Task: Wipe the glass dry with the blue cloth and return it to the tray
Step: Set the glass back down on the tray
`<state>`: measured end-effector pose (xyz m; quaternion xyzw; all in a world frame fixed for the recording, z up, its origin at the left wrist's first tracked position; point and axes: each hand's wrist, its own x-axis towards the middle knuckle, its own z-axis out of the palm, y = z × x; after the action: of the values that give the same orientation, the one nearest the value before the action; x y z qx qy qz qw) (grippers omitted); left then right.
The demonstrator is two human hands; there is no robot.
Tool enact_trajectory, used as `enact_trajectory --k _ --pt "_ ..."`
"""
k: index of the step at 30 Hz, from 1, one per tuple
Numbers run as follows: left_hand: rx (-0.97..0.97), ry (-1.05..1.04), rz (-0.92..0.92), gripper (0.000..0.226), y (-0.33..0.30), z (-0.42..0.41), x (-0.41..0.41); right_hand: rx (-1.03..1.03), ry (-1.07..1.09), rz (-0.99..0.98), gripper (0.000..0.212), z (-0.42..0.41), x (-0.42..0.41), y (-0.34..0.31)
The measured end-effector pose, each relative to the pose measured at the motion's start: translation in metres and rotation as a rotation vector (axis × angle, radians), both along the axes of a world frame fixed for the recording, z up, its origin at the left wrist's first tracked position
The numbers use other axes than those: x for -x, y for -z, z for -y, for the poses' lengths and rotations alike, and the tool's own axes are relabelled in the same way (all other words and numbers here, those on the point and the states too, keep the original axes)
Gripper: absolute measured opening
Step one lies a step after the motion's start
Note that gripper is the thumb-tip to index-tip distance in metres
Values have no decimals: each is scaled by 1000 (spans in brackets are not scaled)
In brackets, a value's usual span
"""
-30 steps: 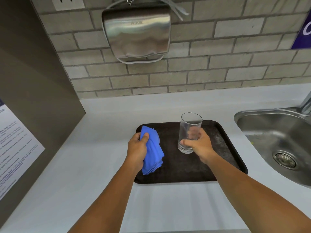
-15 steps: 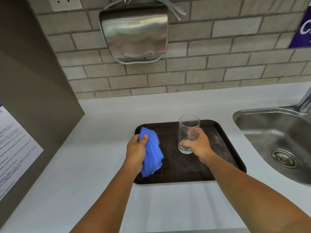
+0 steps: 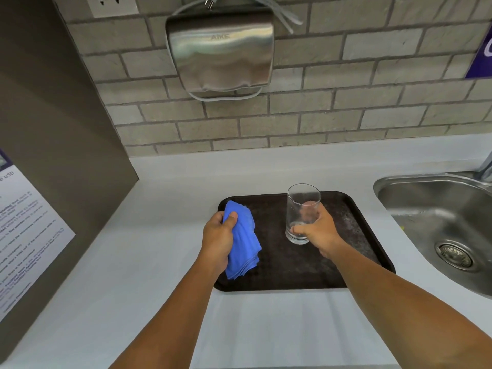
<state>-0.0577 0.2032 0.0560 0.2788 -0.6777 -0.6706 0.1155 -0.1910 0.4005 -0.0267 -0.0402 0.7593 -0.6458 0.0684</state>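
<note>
A clear drinking glass point(image 3: 302, 203) stands upright over the dark brown tray point(image 3: 282, 272), gripped around its lower half by my right hand point(image 3: 320, 231). I cannot tell whether its base touches the tray. To its left, my left hand point(image 3: 217, 239) is closed on a folded blue cloth point(image 3: 243, 243), which hangs over the tray's left edge. Cloth and glass are apart, with a hand's width of tray between them.
The tray lies on a white counter point(image 3: 149, 262). A steel sink point(image 3: 442, 235) with a drain is on the right. A metal hand dryer point(image 3: 221, 49) hangs on the brick wall behind. A dark side panel with a paper notice point(image 3: 24, 230) stands at the left.
Both hands keep their grips on cloth and glass and stay in nearly the same places. The view has shifted slightly.
</note>
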Motion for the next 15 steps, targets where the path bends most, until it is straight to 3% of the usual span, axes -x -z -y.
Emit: enact_trajectory --k 15 --pt "7 -17 -12 17 2 13 1 -33 -83 46 58 -4 8 -2"
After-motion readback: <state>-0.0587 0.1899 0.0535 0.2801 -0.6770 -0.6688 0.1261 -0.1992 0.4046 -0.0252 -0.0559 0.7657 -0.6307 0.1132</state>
